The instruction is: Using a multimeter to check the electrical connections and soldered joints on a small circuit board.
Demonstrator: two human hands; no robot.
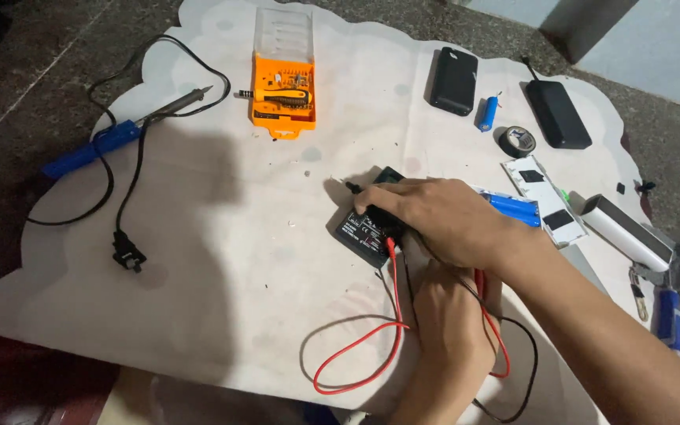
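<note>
multimeter (369, 228): small black box below the orange screwdriver kit (282, 101) | right hand (434, 216) fingers curled over it, pressing | left hand (450, 323) beneath, fingers unclear | likely light, rigid, slippery; grip its side edges, not leads (371, 338)

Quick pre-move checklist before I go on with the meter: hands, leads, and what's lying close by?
1. Right hand steadying the black multimeter: ok, it rests on top.
2. Left hand position: cannot tell what it grips, the right forearm covers it.
3. Red lead plugged into the meter: ok.
4. Black lead untangled: not ok, it loops with the red one.
5. Soldering iron away from the hands: ok, far left; heat cannot tell.
6. Blue cells visible: partly, the wrist hides them.
</note>
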